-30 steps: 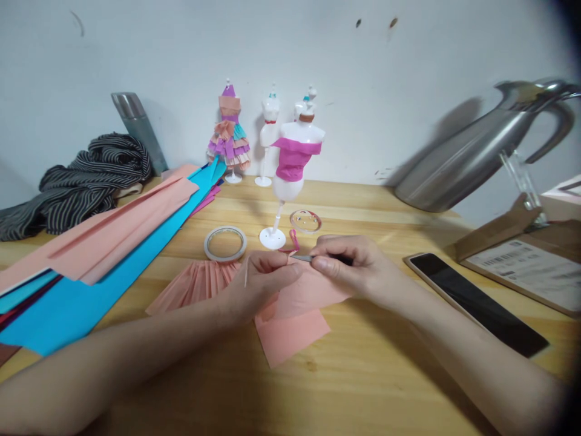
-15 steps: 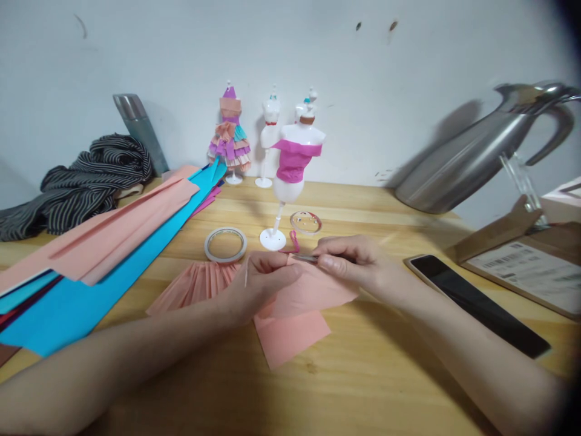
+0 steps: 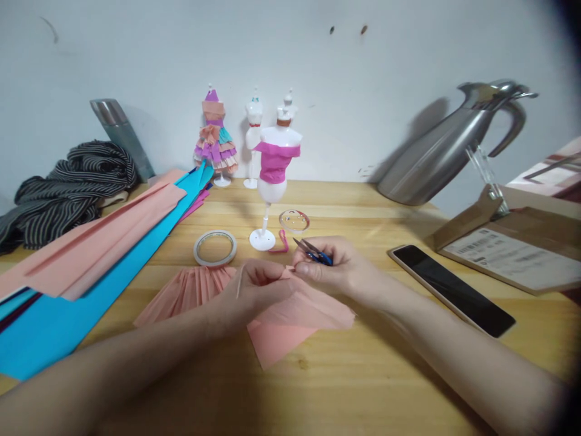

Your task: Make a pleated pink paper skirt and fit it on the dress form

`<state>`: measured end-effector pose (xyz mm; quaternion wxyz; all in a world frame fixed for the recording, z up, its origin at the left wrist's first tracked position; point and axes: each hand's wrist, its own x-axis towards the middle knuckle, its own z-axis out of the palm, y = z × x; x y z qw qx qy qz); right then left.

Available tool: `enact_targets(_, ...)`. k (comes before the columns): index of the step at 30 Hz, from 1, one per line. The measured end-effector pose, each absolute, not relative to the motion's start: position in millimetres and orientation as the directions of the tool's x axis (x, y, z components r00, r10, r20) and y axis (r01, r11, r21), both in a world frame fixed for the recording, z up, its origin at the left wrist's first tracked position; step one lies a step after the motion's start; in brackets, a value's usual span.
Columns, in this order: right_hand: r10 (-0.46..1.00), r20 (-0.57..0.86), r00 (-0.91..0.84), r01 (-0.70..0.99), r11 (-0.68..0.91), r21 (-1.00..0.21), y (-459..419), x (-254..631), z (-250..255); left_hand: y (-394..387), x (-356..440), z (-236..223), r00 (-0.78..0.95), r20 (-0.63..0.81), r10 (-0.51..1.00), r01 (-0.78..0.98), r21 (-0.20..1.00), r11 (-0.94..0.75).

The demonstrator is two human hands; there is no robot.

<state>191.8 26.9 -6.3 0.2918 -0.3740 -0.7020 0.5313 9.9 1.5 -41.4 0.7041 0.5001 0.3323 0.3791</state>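
Observation:
My left hand (image 3: 256, 290) pinches the upper edge of a thin peach sheet (image 3: 313, 306), which looks like crepe paper. Small blue-handled scissors (image 3: 314, 251) rest in my right hand (image 3: 333, 266), blades pointing up and left. The thumb and finger of that same hand also touch the sheet's edge, close to my left fingertips. Under the sheet lies another peach piece (image 3: 272, 344) on the table. A pleated peach piece (image 3: 190, 293) spreads out to the left, partly behind my left hand. Just beyond stands a small white mannequin (image 3: 272, 189) with a magenta wrap (image 3: 274, 165).
A tape roll (image 3: 215, 248), a magenta strip (image 3: 283, 242) and a clear round dish (image 3: 295, 220) lie near the mannequin. Peach and blue sheets (image 3: 104, 284) stretch along the left. On the right are a phone (image 3: 454, 289), a cardboard box (image 3: 512, 254) and a steel jug (image 3: 436, 151).
The scissors have turned from lying at the sheet's edge to pointing up, away from it. My right fingers now pinch the edge beside my left hand. The view has shifted right.

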Motion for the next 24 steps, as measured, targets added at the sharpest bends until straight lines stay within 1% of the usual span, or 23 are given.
enact_targets(4,0.849,0.106,-0.518,0.274,0.283,-0.919,34,202,5,2,9,-41,0.468,-0.109,0.877,-0.144,0.970,0.198)
enact_targets(6,0.856,0.133,-0.499,0.345,0.337,-0.876,39,211,12,4,9,-42,0.434,-0.104,0.895,-0.152,0.971,0.186)
enact_targets(7,0.862,0.148,-0.484,0.406,0.371,-0.835,43,216,15,4,9,-43,0.416,-0.101,0.904,-0.164,0.969,0.183)
enact_targets(9,0.878,0.138,-0.458,0.584,0.415,-0.698,50,227,17,6,9,-42,0.370,-0.095,0.924,-0.212,0.960,0.183)
enact_targets(11,0.911,0.065,-0.408,0.778,0.384,-0.498,58,238,15,8,10,-39,0.320,-0.099,0.942,-0.280,0.940,0.194)
enact_targets(13,0.931,0.003,-0.365,0.886,0.348,-0.306,66,248,10,10,11,-36,0.285,-0.113,0.952,-0.335,0.919,0.209)
enact_targets(14,0.939,0.010,-0.344,0.907,0.335,-0.256,70,252,8,11,11,-35,0.274,-0.117,0.955,-0.352,0.911,0.213)
enact_targets(16,0.960,0.064,-0.273,0.937,0.280,-0.208,75,258,6,12,11,-35,0.264,-0.111,0.958,-0.363,0.909,0.205)
enact_targets(18,0.971,0.103,-0.216,0.947,0.234,-0.220,75,260,8,12,11,-37,0.270,-0.092,0.958,-0.352,0.917,0.187)
enact_targets(19,0.970,0.105,-0.219,0.936,0.239,-0.257,74,259,11,12,11,-39,0.278,-0.083,0.957,-0.335,0.925,0.178)
enact_targets(21,0.947,0.102,-0.304,0.860,0.319,-0.399,68,253,16,10,11,-42,0.299,-0.075,0.951,-0.285,0.944,0.164)
enact_targets(23,0.882,0.133,-0.453,0.701,0.444,-0.558,58,244,19,8,12,-44,0.332,-0.072,0.940,-0.245,0.956,0.159)
enact_targets(24,0.847,0.154,-0.508,0.628,0.487,-0.607,53,239,20,7,13,-44,0.352,-0.074,0.933,-0.234,0.958,0.165)
